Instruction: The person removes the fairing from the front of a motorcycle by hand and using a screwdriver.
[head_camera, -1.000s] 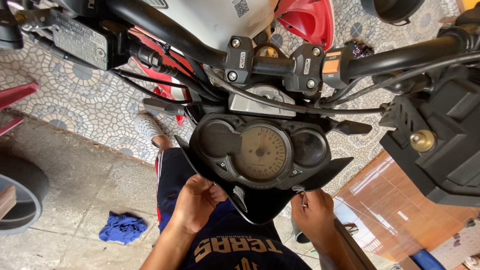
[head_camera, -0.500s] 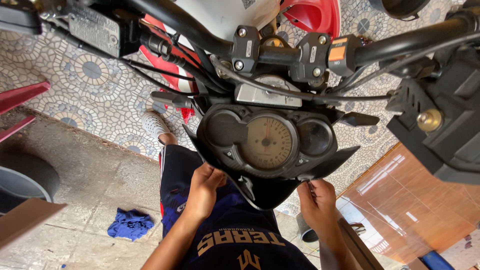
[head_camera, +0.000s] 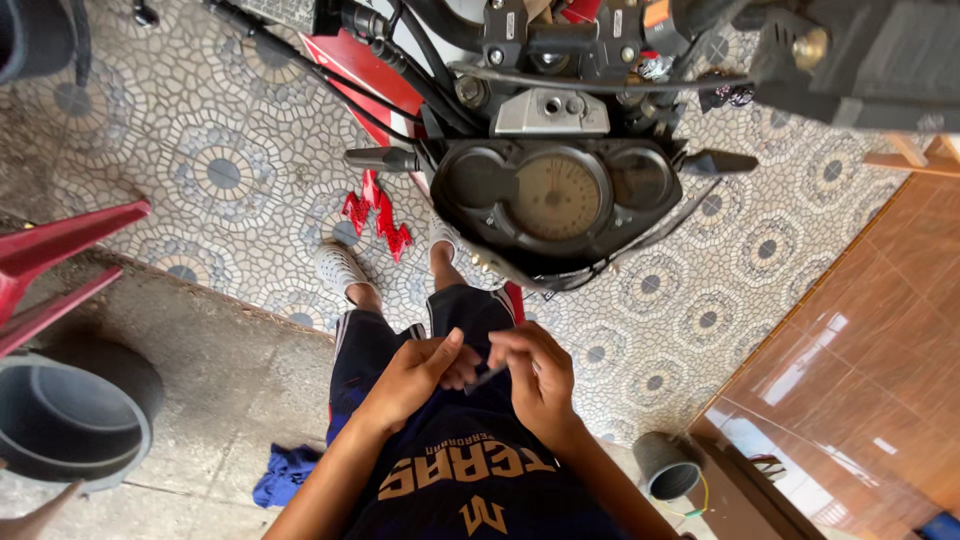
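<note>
Small dark tool (head_camera: 487, 375) sits between your two hands, low in the middle of the view, right in front of your belly and over your dark shorts. It looks like a short thin bit or screwdriver, but it is too little to tell for sure.

Your left hand (head_camera: 418, 372) is curled, with the thumb and first fingers pinched narrow near one end of the small dark tool. Your right hand (head_camera: 535, 372) is curled too, and its fingers (head_camera: 512, 352) bend down onto the other end. Both hands are close together and touching, so you can likely turn or fix the little piece without dropping it. I cannot tell which hand really carries it.

You hold it close to your body, well below the instrument cluster (head_camera: 556, 200) of the motorbike, which hangs at the top of the view. That spot likely gives you good light and a steady grip.

Your feet stand on the patterned tile floor (head_camera: 200, 170) under the bike. A blue rag (head_camera: 285, 472) lies near the bottom edge on the grey concrete. A black bucket (head_camera: 70, 425) sits at the left edge, and a small dark cup (head_camera: 668, 466) is down at the right.
</note>
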